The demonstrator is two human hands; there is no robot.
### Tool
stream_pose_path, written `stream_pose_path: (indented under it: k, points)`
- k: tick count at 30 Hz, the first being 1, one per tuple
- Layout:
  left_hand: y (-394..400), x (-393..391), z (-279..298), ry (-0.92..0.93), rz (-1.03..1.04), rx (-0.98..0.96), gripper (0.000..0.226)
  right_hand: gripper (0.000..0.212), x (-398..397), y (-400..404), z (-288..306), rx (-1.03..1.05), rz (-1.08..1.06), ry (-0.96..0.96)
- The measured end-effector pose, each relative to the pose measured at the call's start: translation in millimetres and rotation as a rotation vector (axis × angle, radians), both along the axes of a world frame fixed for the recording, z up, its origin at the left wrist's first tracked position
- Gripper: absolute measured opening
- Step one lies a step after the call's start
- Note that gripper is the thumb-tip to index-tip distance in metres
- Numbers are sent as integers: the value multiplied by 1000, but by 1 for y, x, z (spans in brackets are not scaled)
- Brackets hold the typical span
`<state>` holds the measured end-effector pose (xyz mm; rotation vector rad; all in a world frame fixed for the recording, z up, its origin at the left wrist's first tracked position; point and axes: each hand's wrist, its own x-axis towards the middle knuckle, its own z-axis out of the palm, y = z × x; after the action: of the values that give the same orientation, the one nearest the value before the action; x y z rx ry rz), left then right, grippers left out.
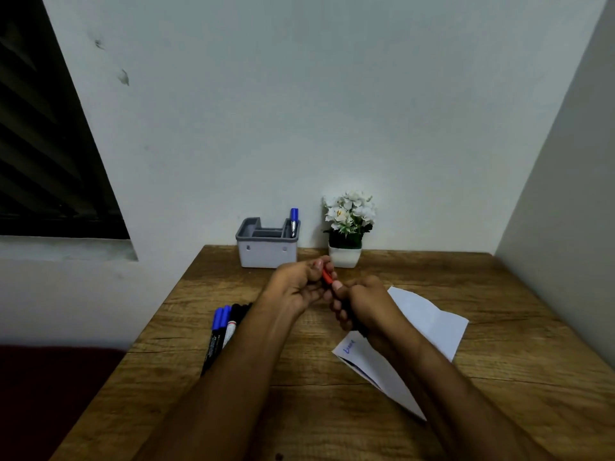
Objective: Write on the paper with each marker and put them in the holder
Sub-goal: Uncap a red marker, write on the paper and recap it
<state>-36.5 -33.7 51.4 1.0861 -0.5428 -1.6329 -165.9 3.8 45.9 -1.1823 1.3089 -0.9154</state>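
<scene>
Both hands, left hand [294, 284] and right hand [361, 302], gripping red marker [327, 277] above table [499, 327], beside paper [429, 321] edge.

Before me stands a brown wood-grain tabletop [499, 327], its far edge meeting a pale grey painted wall [299, 111]. At that far edge I see a small white square pot of white artificial flowers with green leaves [346, 227], upright and close to the wall. On my upper left is a dark slatted window [43, 144], with a light sill beneath it. Two dark smudges [123, 77] mark the wall beside the window.
</scene>
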Motion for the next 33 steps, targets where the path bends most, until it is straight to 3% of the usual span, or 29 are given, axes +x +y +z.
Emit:
stream_pose_path:
  k: [5,8,9,11,12,14,16,18,24,27,33]
  points:
    - [-1,-19,-10,72,7,7,20,31,-20,-1,5,134,-1,-56]
    - [-10,3,-13,173,217,23,16,30,-39,8,-2,248,37,-28]
    - [-15,14,-13,75,280,13,17,30,-46,12,-5,250,27,-11]
    - [-22,23,-19,-409,285,-33,10,30,-59,15,-13,168,-33,11]
    - [-22,20,-23,-660,229,-74,4,28,-63,14,-16,119,-69,-4]
    - [-21,5,-38,-1047,63,-167,13,24,-64,13,-18,52,-96,-61]
    - [-20,-3,-52,-1302,2,-240,23,17,-61,14,-15,14,-88,-111]
    - [-21,-5,-60,-1436,25,-306,29,14,-61,16,-15,-16,-90,-218]
    - [-19,-3,-69,-1533,61,-409,38,32,-73,8,-20,-24,-62,-504]
    - [-12,-4,-66,-1543,104,-616,22,26,-78,7,-21,-75,-42,-544]
    - [6,-10,-71,-1315,-479,-929,44,21,-81,9,-32,-273,-134,-283]
